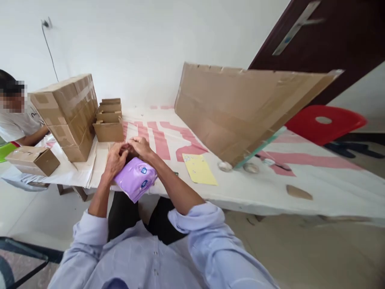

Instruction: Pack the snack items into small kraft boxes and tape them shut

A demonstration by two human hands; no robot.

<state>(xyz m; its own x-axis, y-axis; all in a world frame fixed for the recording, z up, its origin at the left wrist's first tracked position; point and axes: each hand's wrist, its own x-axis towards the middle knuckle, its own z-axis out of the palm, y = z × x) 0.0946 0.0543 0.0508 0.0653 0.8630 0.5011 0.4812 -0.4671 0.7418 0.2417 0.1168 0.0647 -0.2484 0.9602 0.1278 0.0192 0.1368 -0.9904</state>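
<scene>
A shiny purple plastic packet (pixel 135 178) with blue round labels lies at the table's near edge, just in front of my wrists. My left hand (pixel 116 159) is closed, its fingers curled over a brown edge that looks like cardboard beyond the packet. Beside it, my right hand (pixel 140 145) is also closed, fingers bent down toward the same spot. Both hands nearly meet, and what their fingertips grip is hidden. Just past them stands a row of open cardboard boxes (pixel 108 130).
Taped cartons (pixel 70 114) are stacked at left, near another person (pixel 22 120); a single carton (pixel 34 159) lies closer. Rightward are a yellow sheet (pixel 200 169), a large leaning cardboard panel (pixel 240 108), tape rolls (pixel 225 166), a cardboard scrap (pixel 299 192) and a red chair (pixel 339 120).
</scene>
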